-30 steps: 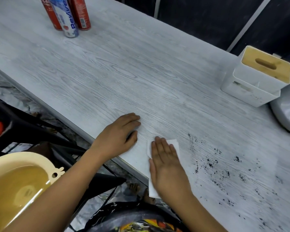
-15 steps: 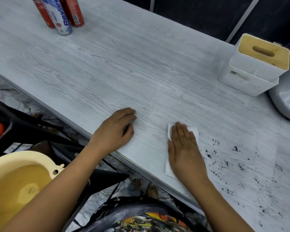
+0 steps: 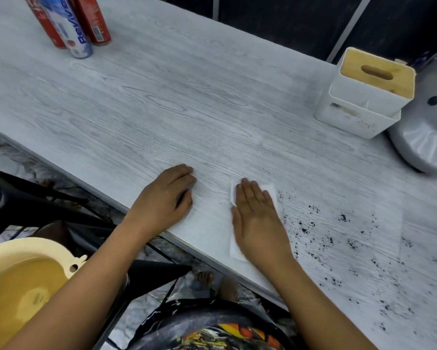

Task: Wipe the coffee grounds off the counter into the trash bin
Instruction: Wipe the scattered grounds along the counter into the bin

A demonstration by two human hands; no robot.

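a home kitchen: wood-grain counter [image 3: 161, 102], drink cans [image 3: 71, 24], tissue box [image 3: 363, 97].

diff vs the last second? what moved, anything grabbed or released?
The right hand, flat on the white tissue, slid it rightward along the counter's front edge up to the coffee grounds, which look unswept. Nothing was grabbed or released. The left hand stayed resting on the counter; the cans and tissue box stayed put.

Wiping hand goes right along the near edge

We see our right hand [image 3: 259, 218] has slid the white tissue [image 3: 270, 190] rightward to the coffee grounds [image 3: 310, 228].
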